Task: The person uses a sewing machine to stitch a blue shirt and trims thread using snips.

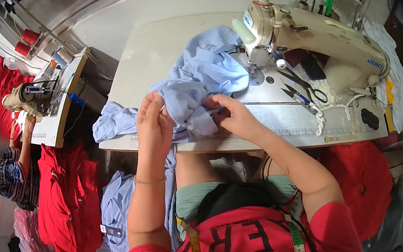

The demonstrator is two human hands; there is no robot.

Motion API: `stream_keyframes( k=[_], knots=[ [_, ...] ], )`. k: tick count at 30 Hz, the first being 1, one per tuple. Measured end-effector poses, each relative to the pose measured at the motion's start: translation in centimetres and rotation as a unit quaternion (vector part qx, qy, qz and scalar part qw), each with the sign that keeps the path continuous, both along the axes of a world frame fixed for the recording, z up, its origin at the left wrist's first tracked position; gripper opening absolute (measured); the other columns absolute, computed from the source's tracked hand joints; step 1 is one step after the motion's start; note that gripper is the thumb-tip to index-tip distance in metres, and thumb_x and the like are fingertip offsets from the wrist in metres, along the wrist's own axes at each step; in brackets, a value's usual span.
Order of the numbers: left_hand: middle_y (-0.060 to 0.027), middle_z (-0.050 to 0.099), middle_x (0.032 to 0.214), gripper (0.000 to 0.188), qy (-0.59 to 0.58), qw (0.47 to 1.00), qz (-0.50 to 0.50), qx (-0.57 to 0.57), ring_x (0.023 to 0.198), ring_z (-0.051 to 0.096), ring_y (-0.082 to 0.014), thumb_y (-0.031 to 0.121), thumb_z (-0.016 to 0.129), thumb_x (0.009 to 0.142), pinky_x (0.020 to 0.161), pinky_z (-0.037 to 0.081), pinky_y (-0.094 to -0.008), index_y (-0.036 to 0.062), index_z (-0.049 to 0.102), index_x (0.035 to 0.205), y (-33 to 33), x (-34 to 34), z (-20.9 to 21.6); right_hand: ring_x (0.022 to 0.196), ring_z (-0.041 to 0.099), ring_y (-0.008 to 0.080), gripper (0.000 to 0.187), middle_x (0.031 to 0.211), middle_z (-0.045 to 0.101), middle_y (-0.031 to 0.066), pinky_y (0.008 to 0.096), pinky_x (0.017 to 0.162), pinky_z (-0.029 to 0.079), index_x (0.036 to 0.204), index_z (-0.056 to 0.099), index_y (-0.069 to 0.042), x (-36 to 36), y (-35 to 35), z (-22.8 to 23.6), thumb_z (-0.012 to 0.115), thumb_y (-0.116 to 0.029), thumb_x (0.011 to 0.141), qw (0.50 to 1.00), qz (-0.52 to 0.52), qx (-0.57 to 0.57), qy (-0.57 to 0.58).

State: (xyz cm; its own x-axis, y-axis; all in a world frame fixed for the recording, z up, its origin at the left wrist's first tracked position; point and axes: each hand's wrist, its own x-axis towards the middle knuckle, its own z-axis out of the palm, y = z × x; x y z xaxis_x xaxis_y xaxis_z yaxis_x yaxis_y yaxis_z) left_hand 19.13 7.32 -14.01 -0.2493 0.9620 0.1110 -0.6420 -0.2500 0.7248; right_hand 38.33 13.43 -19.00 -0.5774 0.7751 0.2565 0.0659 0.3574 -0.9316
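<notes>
A light blue garment (pixel 207 60) lies bunched on the sewing table, its near part lifted at the front edge between my hands. My left hand (pixel 154 120) pinches its left side with fingertips pressed together. On the other side my right hand (pixel 231 113) grips a fold of the same cloth between thumb and fingers. The far end of the garment reaches the needle area of a cream sewing machine (pixel 296 28), to the right of my hands. Which part of the garment I hold cannot be made out.
Black scissors (pixel 305 84), thread snips (pixel 299 97), a dark phone (pixel 312 67) and a white cord (pixel 319 121) lie right of the garment. More blue garments (pixel 118 211) hang at my left. Beyond red clothes (pixel 66 198), a person (pixel 4 166) works at another sewing machine (pixel 25 100).
</notes>
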Motion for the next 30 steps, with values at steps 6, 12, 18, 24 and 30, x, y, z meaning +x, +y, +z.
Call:
stream_keyframes(
  k=[6,12,18,24,30],
  knots=[
    [-0.0035,0.06,0.09,0.008,0.042,0.987,0.125,-0.094,0.081,0.062,-0.0136,0.01,0.05,0.094,0.072,0.054,-0.0282,0.0056,0.053,0.101,-5.0,-2.5,-6.5,0.083,0.056,0.0267,0.019,0.092,0.053,0.0101,0.0322,0.074,0.046,0.089,0.056,-0.001,0.2,-1.7,0.7,0.057,0.01,0.074,0.946,-0.112,0.3,0.043],
    [-0.0113,0.056,0.102,0.02,0.574,0.787,0.215,0.07,0.097,0.052,-0.0228,0.008,0.064,0.082,0.082,0.041,-0.0288,0.0025,0.057,0.099,-6.7,3.6,-3.3,0.085,0.055,0.0285,0.025,0.096,0.051,0.012,0.0328,0.072,0.047,0.087,0.056,-0.002,3.3,-4.1,-1.5,0.056,0.015,0.069,0.955,-0.117,0.272,-0.03],
    [-0.0108,0.056,0.108,0.035,0.79,0.6,0.12,0.051,0.1,0.051,-0.0326,0.03,0.072,0.074,0.082,0.044,-0.0424,0.0062,0.061,0.097,-5.6,4.8,-5.0,0.086,0.058,0.0252,0.018,0.089,0.058,0.0127,0.0315,0.067,0.047,0.087,0.06,-0.002,5.8,-4.6,-0.6,0.05,0.009,0.076,0.967,-0.095,0.157,-0.178],
    [-0.014,0.056,0.109,0.039,0.743,0.663,0.088,0.02,0.104,0.05,-0.0349,0.021,0.077,0.067,0.09,0.039,-0.045,0.0037,0.059,0.098,-6.0,4.9,-5.6,0.095,0.056,0.0287,0.014,0.093,0.061,0.009,0.0399,0.085,0.042,0.09,0.061,-0.005,3.6,-2.3,1.6,0.063,-0.013,0.078,0.924,-0.044,0.31,-0.218],
    [-0.0226,0.045,0.126,0.074,0.767,0.612,0.189,0.011,0.117,0.042,-0.0409,0.024,0.078,0.067,0.098,0.037,-0.0463,0.0052,0.043,0.129,-5.0,-0.1,-5.3,0.096,0.055,0.0258,0.016,0.095,0.06,0.0099,0.0367,0.093,0.038,0.091,0.059,-0.006,3.5,-0.5,1.5,0.066,-0.013,0.079,0.97,-0.017,0.146,-0.195]
  ],
)
